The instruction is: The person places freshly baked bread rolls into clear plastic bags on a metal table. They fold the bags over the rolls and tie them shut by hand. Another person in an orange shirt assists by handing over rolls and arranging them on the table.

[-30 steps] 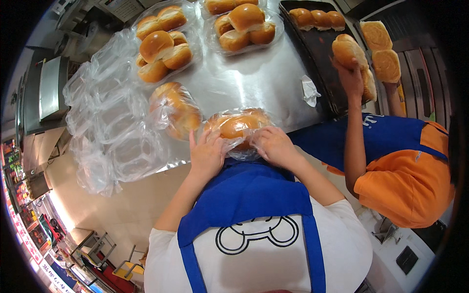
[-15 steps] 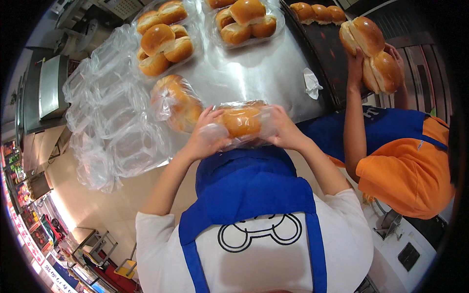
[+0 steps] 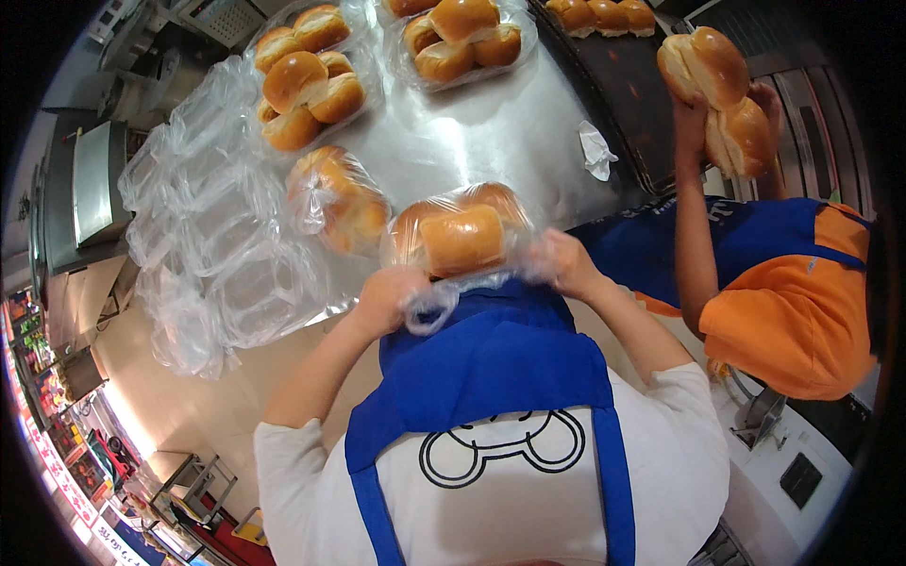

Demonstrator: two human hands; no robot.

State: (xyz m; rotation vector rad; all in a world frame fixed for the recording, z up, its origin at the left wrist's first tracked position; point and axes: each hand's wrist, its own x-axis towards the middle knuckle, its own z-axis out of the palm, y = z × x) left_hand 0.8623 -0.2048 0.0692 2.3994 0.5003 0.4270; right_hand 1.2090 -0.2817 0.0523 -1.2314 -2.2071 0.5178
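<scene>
A clear plastic bag with golden bread rolls (image 3: 462,241) inside lies at the near edge of the metal table, right in front of me. My left hand (image 3: 392,297) is closed on the bag's gathered plastic at its near left corner, where a loop of film hangs below the fingers. My right hand (image 3: 564,264) pinches the plastic at the right corner; its fingertips are slightly blurred. Just left of the bag sits another bagged bread (image 3: 338,200), its plastic twisted into a knot.
Clear plastic trays (image 3: 222,208) are spread on the left. Rolls in trays (image 3: 307,94) and more rolls (image 3: 462,42) stand farther back. A crumpled white paper (image 3: 596,151) lies near a dark baking tray (image 3: 613,90). At right, a co-worker in an orange sleeve (image 3: 788,325) holds joined rolls (image 3: 722,99).
The bag in front of me has tipped so more rolls show. Both hands have moved from its sides to its near corners, drawing the plastic out. The co-worker's rolls have shifted slightly.
</scene>
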